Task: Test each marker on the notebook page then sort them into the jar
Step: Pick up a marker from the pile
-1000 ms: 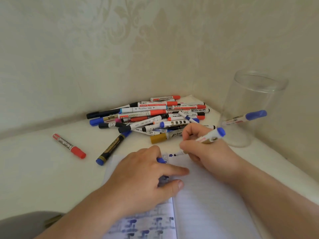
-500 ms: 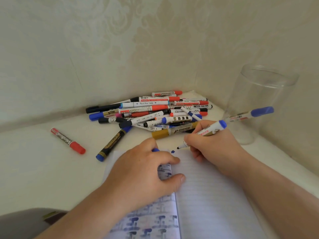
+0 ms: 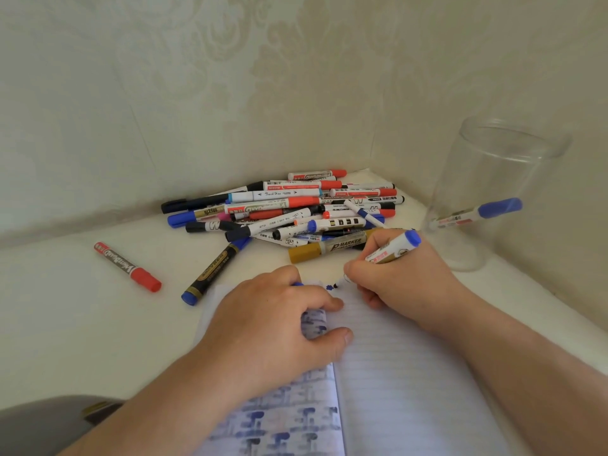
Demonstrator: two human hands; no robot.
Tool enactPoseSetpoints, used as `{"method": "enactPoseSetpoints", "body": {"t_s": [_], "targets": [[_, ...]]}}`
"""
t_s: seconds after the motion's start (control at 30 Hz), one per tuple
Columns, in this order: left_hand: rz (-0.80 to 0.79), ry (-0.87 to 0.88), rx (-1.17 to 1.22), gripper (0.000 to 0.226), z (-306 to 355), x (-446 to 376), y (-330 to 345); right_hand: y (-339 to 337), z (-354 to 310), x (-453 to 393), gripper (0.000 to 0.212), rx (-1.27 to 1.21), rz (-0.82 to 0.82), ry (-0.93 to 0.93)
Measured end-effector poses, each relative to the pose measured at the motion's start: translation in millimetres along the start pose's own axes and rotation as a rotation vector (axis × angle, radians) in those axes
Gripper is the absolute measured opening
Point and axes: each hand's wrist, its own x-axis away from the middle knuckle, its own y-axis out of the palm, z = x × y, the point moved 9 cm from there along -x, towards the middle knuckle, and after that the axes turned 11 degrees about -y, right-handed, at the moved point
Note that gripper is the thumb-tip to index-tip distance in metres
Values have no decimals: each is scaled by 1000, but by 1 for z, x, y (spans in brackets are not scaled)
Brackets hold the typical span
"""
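White table (image 3: 65,324) in a wallpapered corner: marker pile (image 3: 289,212) at the back, red marker (image 3: 126,266) and black-and-blue marker (image 3: 214,271) lying apart to its left, clear jar (image 3: 493,199) at right with one blue-capped marker (image 3: 477,213) inside. Right hand (image 3: 398,278) grips a blue marker (image 3: 393,250), tip down on the top edge of the open notebook (image 3: 394,373) by a small blue mark. Left hand (image 3: 276,324) presses on the left page, fingers curled around a blue cap (image 3: 297,284).
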Motion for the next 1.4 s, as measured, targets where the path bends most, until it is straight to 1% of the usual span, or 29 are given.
{"method": "enactPoseSetpoints", "body": {"t_s": [0.2, 0.37, 0.43, 0.63, 0.8, 0.93, 1.1, 1.17, 1.23, 1.27, 1.3, 1.33, 1.37, 1.4], "targets": [[-5, 2, 5, 60, -1, -1, 1, -1, 2, -1, 18, -61, 11, 8], [-3, -1, 7, 59, -1, -1, 1, 2, -2, 0, 16, 14, -23, -17], [2, 2, 6, 59, -1, -1, 1, 1, -1, -1, 15, 39, -9, -21], [5, 8, 4, 59, -1, -1, 1, -1, 3, -1, 17, -40, 9, -9], [4, 11, 7, 61, -1, -1, 2, 2, -3, 0, 16, 25, -31, -50], [7, 15, 2, 61, -1, -1, 1, 0, 1, -1, 19, -68, 2, -25], [3, 25, 1, 57, 0, 0, 0, 2, 0, -2, 19, -3, -39, -50], [14, 49, 12, 48, 2, 3, -1, 1, 2, -4, 23, -74, -15, -37], [32, 83, 61, 34, 3, 6, -4, -3, 4, -7, 30, -200, 19, -35], [38, 83, 119, 28, 1, 7, -6, -3, 4, -7, 31, -281, 9, -49], [39, 64, 196, 25, -3, 6, -7, -2, 2, -7, 28, -358, -27, -76], [40, 37, 283, 27, -8, 5, -8, 1, -4, -6, 22, -426, -84, -103], [47, 6, 368, 33, -12, 3, -10, 3, -8, -4, 23, -484, -147, -127], [60, -28, 433, 41, -16, 0, -11, 5, -11, -3, 30, -533, -200, -140]]}}
